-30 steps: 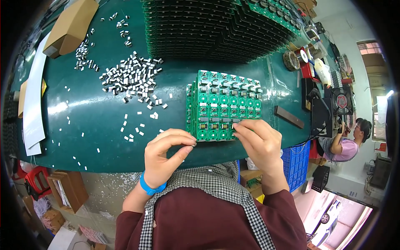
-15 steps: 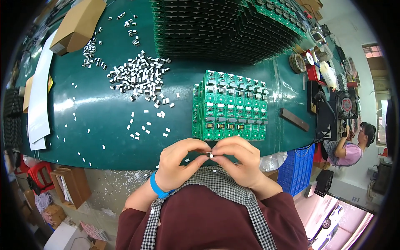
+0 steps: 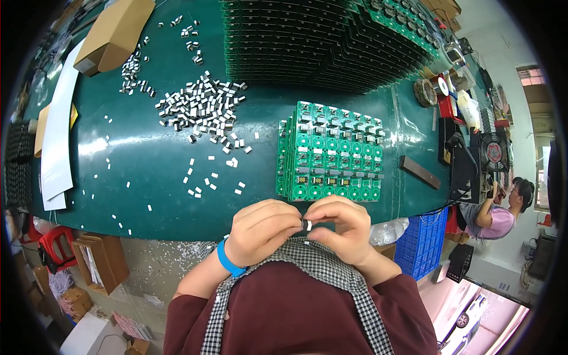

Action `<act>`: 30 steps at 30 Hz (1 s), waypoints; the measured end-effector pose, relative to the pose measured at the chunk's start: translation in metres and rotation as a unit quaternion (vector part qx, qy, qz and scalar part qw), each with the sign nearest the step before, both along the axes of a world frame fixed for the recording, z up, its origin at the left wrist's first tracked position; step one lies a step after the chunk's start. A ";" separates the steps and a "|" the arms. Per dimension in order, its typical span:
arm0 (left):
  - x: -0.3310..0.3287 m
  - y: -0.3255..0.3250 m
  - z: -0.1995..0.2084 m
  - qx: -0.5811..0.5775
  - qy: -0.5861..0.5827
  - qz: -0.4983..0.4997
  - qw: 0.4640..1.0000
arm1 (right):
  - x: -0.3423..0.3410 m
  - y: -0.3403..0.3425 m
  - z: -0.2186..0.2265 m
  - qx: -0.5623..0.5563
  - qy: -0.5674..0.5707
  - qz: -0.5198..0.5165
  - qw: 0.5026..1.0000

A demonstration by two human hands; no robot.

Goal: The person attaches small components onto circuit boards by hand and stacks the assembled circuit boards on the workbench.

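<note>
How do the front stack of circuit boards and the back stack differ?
The front stack is smaller, while the back stack shows many more layers. The front stack mainly shows its upper face; the back stack mostly shows layered edges. Both show green and stand on the green table.

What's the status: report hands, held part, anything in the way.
Left hand holding small black-and-white component at fingertips. Right hand close beside it, grip unclear. Green circuit-board stack just beyond; nothing seen blocking the hands.
</note>
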State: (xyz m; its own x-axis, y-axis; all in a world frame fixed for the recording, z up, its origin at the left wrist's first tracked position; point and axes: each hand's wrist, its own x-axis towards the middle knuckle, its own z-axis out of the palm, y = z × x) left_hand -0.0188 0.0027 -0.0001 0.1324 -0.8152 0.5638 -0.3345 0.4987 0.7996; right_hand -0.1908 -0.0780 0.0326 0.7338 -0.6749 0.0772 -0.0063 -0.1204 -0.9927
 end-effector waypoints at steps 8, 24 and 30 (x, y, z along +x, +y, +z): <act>-0.001 0.000 -0.004 0.008 0.027 -0.032 0.999 | 0.003 -0.010 0.006 -0.196 0.031 0.055 0.978; -0.005 -0.001 -0.002 -0.010 -0.025 0.042 0.999 | 0.000 -0.002 -0.003 -0.355 0.029 -0.050 0.933; -0.004 -0.001 0.000 0.002 -0.022 0.042 0.999 | 0.000 -0.004 -0.006 -0.353 0.015 -0.039 0.935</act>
State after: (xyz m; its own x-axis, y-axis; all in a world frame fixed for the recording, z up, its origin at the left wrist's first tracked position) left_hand -0.0231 0.0016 -0.0006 0.1764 -0.8043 0.5675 -0.4101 0.4641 0.7852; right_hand -0.1905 -0.0818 0.0269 0.6942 -0.5145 0.5034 -0.0687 -0.7436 -0.6651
